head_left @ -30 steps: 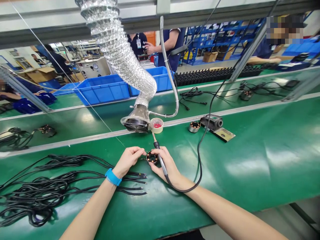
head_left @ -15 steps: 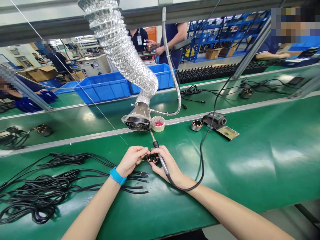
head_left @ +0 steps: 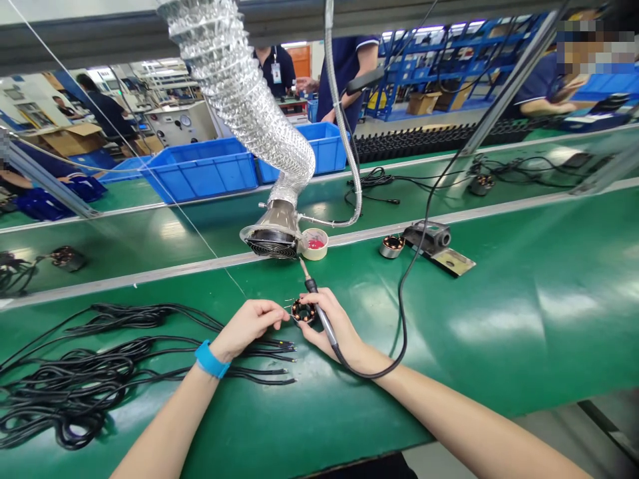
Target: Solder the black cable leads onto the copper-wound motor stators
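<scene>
In the head view my right hand (head_left: pixel 340 331) holds a soldering iron (head_left: pixel 325 320), its tip pointing away from me. The thumb and fingers of that hand also grip a small round motor stator (head_left: pixel 297 317) with copper coils, tilted above the green bench. My left hand (head_left: pixel 253 323) is closed in a pinch just left of the stator, at one of its thin lead wires (head_left: pixel 288 315). Just below lie the stripped ends of several black cables (head_left: pixel 272 380). A second stator (head_left: pixel 392 246) sits farther back, beside a metal soldering iron stand (head_left: pixel 439 246).
A fume extractor nozzle (head_left: pixel 272 239) on a silver duct hangs beyond my hands, next to a cream tape roll (head_left: pixel 322 253) with red inside. The iron's black cord (head_left: pixel 402 299) loops over my right forearm. Blue bins (head_left: pixel 202 173) and co-workers are across the bench.
My left hand has drawn back left and slightly down from the stator, exposing more of its ring and thin wires. The right hand keeps its hold; the view has shifted slightly.
</scene>
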Tool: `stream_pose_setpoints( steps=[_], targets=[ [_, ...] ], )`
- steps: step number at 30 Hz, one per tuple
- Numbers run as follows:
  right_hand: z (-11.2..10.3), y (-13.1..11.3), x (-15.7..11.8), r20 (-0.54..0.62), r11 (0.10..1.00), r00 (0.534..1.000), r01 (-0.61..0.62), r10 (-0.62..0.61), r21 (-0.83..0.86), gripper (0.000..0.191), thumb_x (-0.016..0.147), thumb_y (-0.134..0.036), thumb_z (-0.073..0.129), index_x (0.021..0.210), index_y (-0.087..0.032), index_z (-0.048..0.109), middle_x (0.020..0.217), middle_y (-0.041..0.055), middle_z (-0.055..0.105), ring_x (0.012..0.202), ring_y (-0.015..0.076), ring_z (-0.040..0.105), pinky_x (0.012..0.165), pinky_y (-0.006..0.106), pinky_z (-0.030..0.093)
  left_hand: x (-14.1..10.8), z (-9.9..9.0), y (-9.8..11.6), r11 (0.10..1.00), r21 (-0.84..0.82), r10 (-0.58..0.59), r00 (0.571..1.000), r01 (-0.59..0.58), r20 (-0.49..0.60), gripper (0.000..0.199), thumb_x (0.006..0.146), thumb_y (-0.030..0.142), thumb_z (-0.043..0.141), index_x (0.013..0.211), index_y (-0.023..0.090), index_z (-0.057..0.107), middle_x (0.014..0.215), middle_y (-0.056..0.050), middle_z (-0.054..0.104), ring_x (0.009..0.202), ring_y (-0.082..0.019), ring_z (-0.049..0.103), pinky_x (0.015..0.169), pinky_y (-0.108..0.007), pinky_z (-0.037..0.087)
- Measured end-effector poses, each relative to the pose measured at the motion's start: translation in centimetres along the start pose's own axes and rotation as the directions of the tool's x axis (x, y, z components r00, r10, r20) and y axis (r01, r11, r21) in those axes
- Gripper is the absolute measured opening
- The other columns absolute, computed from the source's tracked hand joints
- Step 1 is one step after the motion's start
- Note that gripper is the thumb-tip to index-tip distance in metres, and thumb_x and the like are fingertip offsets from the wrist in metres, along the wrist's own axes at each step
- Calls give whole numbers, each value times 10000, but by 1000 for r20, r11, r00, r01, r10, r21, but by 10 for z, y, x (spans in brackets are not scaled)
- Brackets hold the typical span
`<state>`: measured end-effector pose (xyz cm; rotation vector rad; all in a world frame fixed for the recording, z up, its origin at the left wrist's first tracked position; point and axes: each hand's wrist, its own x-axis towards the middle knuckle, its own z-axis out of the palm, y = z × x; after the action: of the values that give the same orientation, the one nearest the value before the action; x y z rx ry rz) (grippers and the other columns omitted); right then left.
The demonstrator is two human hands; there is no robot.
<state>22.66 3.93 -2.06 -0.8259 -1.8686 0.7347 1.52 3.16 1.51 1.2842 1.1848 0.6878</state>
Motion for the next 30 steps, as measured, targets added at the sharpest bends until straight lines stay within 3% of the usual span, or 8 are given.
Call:
stream_pose_setpoints(
  steps=[2,5,12,18,21,24,27,30],
  targets=[
    [1,0,0,10,1000,1000,-8,8,2,435,758,-71,632,1140,-250,526,1077,46,537,967,184,603,855,323,516,4,9,0,988,-154,-27,1000,28,7,353,847,451,656,879,104,708,642,24,540,428,-26,231,407,-209,117],
    [2,0,0,6,1000,1000,-13,13,7,446,750,-58,619,1140,-252,522,1077,46,536,955,183,609,838,323,523,6,18,2,966,-258,-27,999,34,30,355,860,446,646,883,93,682,647,26,518,418,-20,227,399,-211,97],
    [3,0,0,10,1000,1000,-7,7,9,427,769,-74,633,1143,-248,525,1075,47,542,960,183,610,844,327,525,-3,21,5,995,-62,71,992,-78,-100,385,905,488,569,839,119,656,610,40,490,439,-38,279,401,-193,159],
    [2,0,1,13,1000,1000,-14,14,7,414,773,-79,645,1133,-251,533,1068,42,543,946,179,613,840,323,526,-3,24,4,991,-135,6,994,-20,-105,403,892,527,558,816,138,631,536,69,418,421,-57,231,399,-207,146],
    [2,0,0,19,1000,1000,-24,23,11,412,781,-85,647,1140,-253,533,1074,41,541,941,175,613,850,325,524,-5,10,9,1000,19,-4,990,7,-142,452,922,543,494,850,134,673,535,42,497,420,-70,267,417,-218,187],
    [1,-1,0,13,1000,1000,-23,23,9,399,792,-106,654,1143,-252,531,1088,44,537,956,176,608,871,332,517,-11,-11,15,943,330,106,980,-45,-170,461,938,505,487,745,141,696,599,-2,579,537,-108,449,530,-231,333],
    [0,-1,1,-11,1000,1000,-11,11,-10,394,788,-113,662,1134,-250,532,1082,46,537,976,185,597,888,345,507,-17,-23,15,824,547,144,988,-147,49,320,903,436,586,792,172,727,757,-18,639,714,-150,561,665,-248,401],
    [-1,-1,3,-22,999,1000,-12,11,-30,405,780,-114,671,1133,-252,528,1077,47,538,980,194,594,886,355,507,-19,-24,10,697,670,149,965,-257,215,177,849,370,684,858,196,718,878,-15,623,796,-162,582,733,-253,413]
  ],
)
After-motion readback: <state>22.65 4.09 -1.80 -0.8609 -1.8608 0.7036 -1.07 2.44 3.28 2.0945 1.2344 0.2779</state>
